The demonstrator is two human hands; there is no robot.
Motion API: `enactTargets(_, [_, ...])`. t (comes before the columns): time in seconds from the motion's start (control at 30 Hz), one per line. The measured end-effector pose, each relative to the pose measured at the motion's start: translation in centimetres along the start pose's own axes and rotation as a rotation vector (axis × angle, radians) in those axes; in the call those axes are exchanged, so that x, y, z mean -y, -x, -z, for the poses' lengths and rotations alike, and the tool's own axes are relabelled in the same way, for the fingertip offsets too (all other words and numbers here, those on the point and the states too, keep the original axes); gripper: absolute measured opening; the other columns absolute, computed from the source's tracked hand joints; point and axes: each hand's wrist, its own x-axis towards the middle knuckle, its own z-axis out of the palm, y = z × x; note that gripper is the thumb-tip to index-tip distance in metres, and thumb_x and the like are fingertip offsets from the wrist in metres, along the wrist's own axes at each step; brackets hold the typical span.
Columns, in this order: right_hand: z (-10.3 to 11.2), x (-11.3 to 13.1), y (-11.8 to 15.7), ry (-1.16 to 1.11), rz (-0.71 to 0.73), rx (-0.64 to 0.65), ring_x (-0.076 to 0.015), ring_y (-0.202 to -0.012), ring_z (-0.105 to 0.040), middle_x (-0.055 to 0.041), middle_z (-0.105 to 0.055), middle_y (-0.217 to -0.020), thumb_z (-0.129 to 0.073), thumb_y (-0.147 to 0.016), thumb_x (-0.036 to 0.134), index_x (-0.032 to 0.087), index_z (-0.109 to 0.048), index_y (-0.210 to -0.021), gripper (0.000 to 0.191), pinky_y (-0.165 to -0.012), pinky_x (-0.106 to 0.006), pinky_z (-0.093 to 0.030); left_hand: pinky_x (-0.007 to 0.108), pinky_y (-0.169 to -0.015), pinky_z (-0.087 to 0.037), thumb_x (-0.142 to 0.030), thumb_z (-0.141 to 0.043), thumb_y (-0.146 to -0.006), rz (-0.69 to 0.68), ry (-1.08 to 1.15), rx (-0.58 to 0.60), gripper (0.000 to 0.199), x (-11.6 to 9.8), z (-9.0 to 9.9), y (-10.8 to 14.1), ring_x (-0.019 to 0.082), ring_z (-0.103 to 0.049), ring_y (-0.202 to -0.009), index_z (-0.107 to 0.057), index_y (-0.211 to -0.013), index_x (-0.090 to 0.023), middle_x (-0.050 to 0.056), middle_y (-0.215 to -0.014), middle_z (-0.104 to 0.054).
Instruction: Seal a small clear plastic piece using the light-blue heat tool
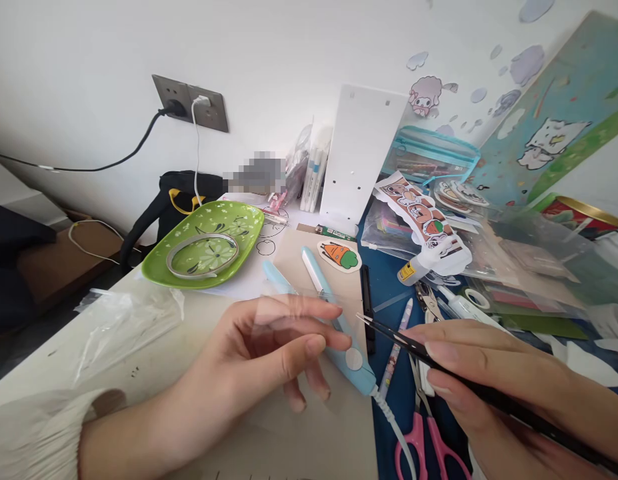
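Observation:
My left hand has its fingers curled, and a thin see-through plastic film is held at its index finger. In my right hand a pair of black tweezers is gripped, with the tips pointing left, just short of my left fingertips. Beneath the left hand lies a light-blue mini hair straightener, partly covered by the fingers, its cord running down to the right. A carrot cutout lies behind the straightener on a beige board.
A green tray with a ring-shaped band stands at the left, near crumpled clear plastic. Pink scissors, a patterned pen and a glue bottle lie on the blue mat. A white panel stands behind.

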Motion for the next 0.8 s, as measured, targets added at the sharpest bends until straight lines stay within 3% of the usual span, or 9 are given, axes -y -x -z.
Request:
enactTargets(0.1, [0.12, -0.17, -0.08, -0.01, 0.026, -0.025, -0.0136, -0.081, -0.071, -0.0005, -0.075, -0.088, -0.064, -0.085, 0.026, 0.025, -0.07, -0.091, 0.009, -0.084, -0.022, -0.055, 0.012, -0.047, -0.054, -0.022, -0.069, -0.08, 0.0, -0.005, -0.002, 0.015, -0.09, -0.04, -0.08, 0.008, -0.067, -0.056, -0.074, -0.094, -0.025, 0.0, -0.09, -0.075])
enactTargets(0.27, [0.45, -0.22, -0.35, -0.013, 0.067, 0.066, -0.0143, -0.083, -0.071, -0.0004, -0.075, -0.091, -0.068, -0.082, 0.022, 0.024, -0.069, -0.093, 0.012, -0.084, -0.022, -0.056, 0.012, -0.046, -0.053, -0.027, -0.069, -0.08, 0.016, -0.058, 0.001, 0.011, -0.16, -0.02, 0.01, 0.008, -0.066, -0.056, -0.076, -0.087, -0.023, 0.002, -0.1, -0.073])
enactTargets(0.8, [0.19, -0.08, -0.02, 0.0, 0.034, -0.008, -0.0127, -0.079, -0.071, 0.0001, -0.076, -0.089, -0.067, -0.081, 0.02, 0.024, -0.071, -0.09, 0.011, -0.087, -0.018, -0.054, 0.012, -0.046, -0.051, -0.029, -0.069, -0.08, 0.03, -0.068, 0.01, 0.012, -0.2, 0.05, -0.14, 0.007, -0.065, -0.055, -0.077, -0.086, -0.023, 0.003, -0.106, -0.072])
